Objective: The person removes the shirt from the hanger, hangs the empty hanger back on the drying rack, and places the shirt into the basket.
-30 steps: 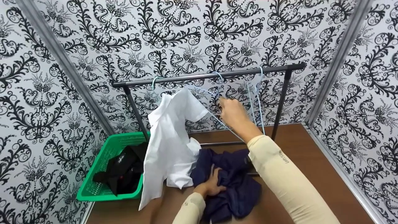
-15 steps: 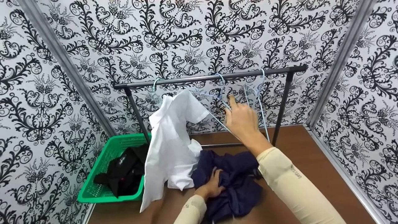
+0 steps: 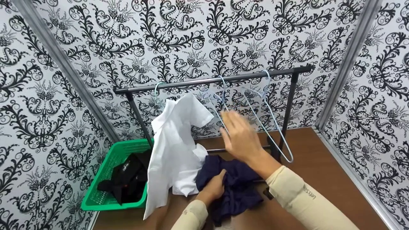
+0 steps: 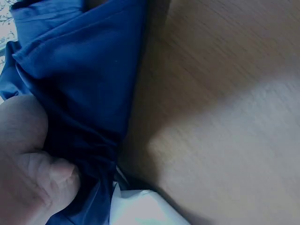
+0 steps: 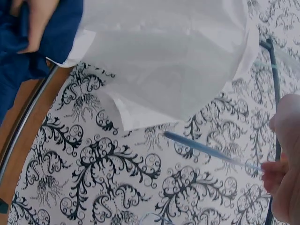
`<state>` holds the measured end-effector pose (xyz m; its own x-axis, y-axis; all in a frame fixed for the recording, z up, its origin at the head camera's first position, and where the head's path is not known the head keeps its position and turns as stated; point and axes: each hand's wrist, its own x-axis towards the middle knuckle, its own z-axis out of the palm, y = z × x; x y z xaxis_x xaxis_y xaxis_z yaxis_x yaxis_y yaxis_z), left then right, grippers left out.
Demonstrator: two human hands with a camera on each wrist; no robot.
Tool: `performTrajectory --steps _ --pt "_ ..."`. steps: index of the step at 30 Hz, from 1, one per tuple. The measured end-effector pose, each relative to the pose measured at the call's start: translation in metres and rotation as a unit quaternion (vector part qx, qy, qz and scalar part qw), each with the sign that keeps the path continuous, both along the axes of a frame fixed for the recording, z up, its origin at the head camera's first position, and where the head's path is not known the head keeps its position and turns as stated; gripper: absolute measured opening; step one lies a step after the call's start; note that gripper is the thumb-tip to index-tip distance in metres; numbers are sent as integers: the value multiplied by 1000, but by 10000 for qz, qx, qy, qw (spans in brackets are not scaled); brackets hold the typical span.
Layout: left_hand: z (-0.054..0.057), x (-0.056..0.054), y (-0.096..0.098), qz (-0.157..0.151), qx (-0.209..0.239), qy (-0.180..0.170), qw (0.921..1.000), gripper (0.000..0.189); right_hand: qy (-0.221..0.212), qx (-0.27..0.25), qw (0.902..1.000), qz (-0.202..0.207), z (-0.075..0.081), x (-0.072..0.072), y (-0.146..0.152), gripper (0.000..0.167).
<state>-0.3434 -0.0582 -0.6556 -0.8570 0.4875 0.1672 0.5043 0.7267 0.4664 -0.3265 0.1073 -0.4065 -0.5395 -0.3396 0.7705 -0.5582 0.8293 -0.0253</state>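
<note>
My left hand (image 3: 214,187) grips a crumpled navy garment (image 3: 235,179) low in front of the rack. In the left wrist view, the curled hand (image 4: 37,173) lies on the smooth blue cloth (image 4: 89,70), which has a stitched edge. My right hand (image 3: 241,135), slightly blurred, is raised at the light blue middle hanger (image 3: 217,111), with its fingers fairly straight and the thumb apart. It covers the lower part of that hanger. The right wrist view shows the hanger's bar (image 5: 206,149) running up to the fingertips (image 5: 272,180).
A white shirt (image 3: 179,134) hangs on the left hanger (image 3: 156,91) of the dark rack (image 3: 188,82). Another blue hanger (image 3: 271,111) hangs at the right. A green basket (image 3: 111,156) with black items (image 3: 131,175) stands left on the brown table (image 3: 306,150).
My right hand has moved down from near the middle hanger's neck. The right hanger has swung outward into fuller view. My left hand has changed from lying spread on the navy garment to gripping it.
</note>
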Motion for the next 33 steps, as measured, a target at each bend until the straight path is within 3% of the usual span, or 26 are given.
performTrajectory --steps 4,8,14,18,22,25,29,33 --pt "9 -5 -3 316 -135 574 9978 62 -253 155 9986 432 -10 6 -4 44" --pt "20 -9 -8 739 -176 921 9928 61 -852 -213 9946 558 -22 11 -7 38" --pt "42 -13 -19 1109 525 1160 9856 60 -1254 -459 9898 502 -35 10 -6 39" --pt "49 -15 -28 1128 1022 1534 9764 60 -1577 -481 9856 375 -41 6 -1 46" --pt "48 -19 -35 985 1539 2221 9577 59 -2096 -486 9764 162 -46 3 3 55" --pt "48 -23 -40 903 1837 2420 9484 58 -2416 -543 9689 14 -50 3 6 58" --pt "47 -28 -44 930 2003 2296 9479 63 -2631 -689 9623 -106 -52 3 12 57" --pt "63 -21 -44 1030 1958 2304 9476 64 -2638 -741 9615 -183 -54 1 18 54"
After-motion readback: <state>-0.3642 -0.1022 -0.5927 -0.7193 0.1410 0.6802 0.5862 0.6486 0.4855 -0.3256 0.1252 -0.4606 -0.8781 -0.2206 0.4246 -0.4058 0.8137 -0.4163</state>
